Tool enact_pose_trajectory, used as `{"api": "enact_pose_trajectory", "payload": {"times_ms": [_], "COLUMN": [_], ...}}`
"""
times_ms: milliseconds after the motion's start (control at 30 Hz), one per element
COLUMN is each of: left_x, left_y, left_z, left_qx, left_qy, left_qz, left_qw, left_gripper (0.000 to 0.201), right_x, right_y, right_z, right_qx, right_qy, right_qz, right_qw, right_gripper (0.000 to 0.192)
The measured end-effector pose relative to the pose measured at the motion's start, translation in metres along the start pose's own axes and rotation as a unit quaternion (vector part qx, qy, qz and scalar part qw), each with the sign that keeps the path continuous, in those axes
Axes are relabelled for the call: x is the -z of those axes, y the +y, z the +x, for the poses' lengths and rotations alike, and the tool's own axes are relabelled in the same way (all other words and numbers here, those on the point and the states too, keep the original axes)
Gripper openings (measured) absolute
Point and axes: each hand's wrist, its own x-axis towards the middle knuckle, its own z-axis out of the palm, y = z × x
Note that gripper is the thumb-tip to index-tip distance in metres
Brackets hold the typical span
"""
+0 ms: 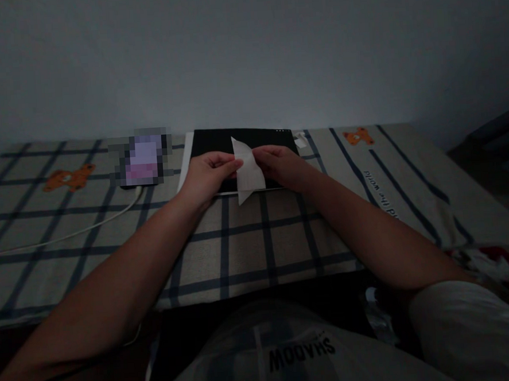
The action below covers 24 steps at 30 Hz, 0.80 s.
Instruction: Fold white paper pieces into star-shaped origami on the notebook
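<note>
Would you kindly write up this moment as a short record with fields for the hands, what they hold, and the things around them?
left hand: left hand pinches the left edge of the white wipe
right hand: right hand pinches its right edge
wipe: held up between both hands, over the near edge of the black tablet
tablet: lies flat on the checked cloth, screen dark
left of tablet: phone with a white cable running off to the left
lighting: dim

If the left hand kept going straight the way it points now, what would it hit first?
The left hand points right, so it would likely meet the white wipe it already pinches, then the right hand.
</note>
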Motion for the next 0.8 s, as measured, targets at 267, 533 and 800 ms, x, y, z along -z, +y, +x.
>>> {"api": "enact_pose_trajectory", "payload": {"times_ms": [267,533,800], "left_x": [-0.0025,-0.0031,-0.0043], "left_y": [0.0047,0.0049,0.0051], "left_z": [-0.0044,-0.0057,-0.0080], "left_qx": [0.015,0.010,0.015], "left_qy": [-0.005,-0.011,-0.012], "left_qz": [-0.011,-0.012,-0.011], "left_qw": [1.000,1.000,1.000], "left_gripper": [0.015,0.016,0.018], "right_x": [-0.0047,-0.0043,-0.0033], "right_y": [-0.0065,-0.0076,-0.0045], "right_z": [-0.0048,-0.0051,-0.0046], "right_qx": [-0.019,-0.031,-0.008], "right_qy": [-0.005,0.008,0.017], "right_qz": [-0.006,-0.012,-0.040], "right_qw": [1.000,0.999,0.999], "right_gripper": [0.030,0.026,0.039]}}
